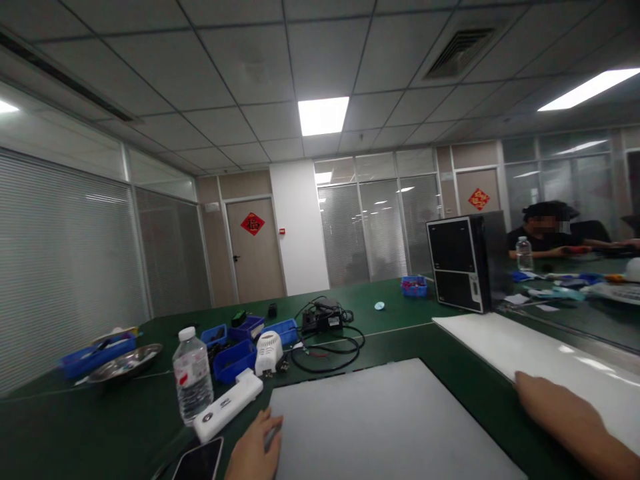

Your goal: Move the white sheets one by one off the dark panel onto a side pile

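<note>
Progress looks partial: the grey panel [370, 420] is laid flat on the green table [400, 347] between five and six o'clock in the view, while the white panel [505, 343], at four o'clock, is under the right hand [565, 410] and seems not yet settled. How much is left cannot be told. The computer case [465, 260] stands upright at three o'clock, near the white panel's far end.

The white panel's long axis slants from ten o'clock at its far end toward four, glossy face up. The grey panel's near end is cut off, so its long axis is uncertain.

At seven o'clock, the left hand [255, 447] has its fingers loosely parted at the grey panel's left edge, with no grip evident. The right hand bends over the white panel's left edge; its fingers are mostly hidden, so whether they grasp it cannot be told.
</note>
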Motion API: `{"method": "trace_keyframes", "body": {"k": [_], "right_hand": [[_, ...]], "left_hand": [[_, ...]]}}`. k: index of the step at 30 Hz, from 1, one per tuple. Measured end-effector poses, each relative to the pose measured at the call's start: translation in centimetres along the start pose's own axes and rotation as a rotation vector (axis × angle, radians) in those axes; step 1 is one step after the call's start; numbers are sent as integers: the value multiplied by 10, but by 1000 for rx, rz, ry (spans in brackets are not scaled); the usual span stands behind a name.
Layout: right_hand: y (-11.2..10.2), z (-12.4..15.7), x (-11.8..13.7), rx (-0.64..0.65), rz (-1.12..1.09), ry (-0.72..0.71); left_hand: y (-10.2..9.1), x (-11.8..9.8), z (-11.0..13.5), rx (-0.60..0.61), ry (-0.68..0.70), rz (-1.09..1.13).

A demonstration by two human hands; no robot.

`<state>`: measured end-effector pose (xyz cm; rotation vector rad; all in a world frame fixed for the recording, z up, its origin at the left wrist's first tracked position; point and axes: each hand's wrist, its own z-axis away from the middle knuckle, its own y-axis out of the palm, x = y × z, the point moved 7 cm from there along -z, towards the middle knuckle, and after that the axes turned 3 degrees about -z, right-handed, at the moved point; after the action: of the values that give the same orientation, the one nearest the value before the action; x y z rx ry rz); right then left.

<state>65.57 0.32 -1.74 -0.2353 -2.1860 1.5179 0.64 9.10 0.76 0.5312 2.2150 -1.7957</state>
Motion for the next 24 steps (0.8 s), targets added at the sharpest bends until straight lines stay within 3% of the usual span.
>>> {"method": "trace_keyframes", "body": {"k": [3, 7, 10, 14, 18, 24], "right_hand": [[-5, 3, 17, -1, 21, -30], [-9, 9, 59, 25, 3, -117], [-10, 28, 102, 82, -88, -325], [-12, 72, 151, 311, -311, -604], [-22, 96, 170, 458, -391, -660], [-33, 99, 175, 515, -503, -702]], "left_hand": [[0, -1, 2, 30, -5, 4], [-1, -1, 5, 24, -6, 13], [-1, 1, 5, 9, -21, 58], [0, 3, 5, 2, -18, 74], [1, 5, 5, 19, -7, 61], [-3, 5, 7, 28, -35, 171]]}}
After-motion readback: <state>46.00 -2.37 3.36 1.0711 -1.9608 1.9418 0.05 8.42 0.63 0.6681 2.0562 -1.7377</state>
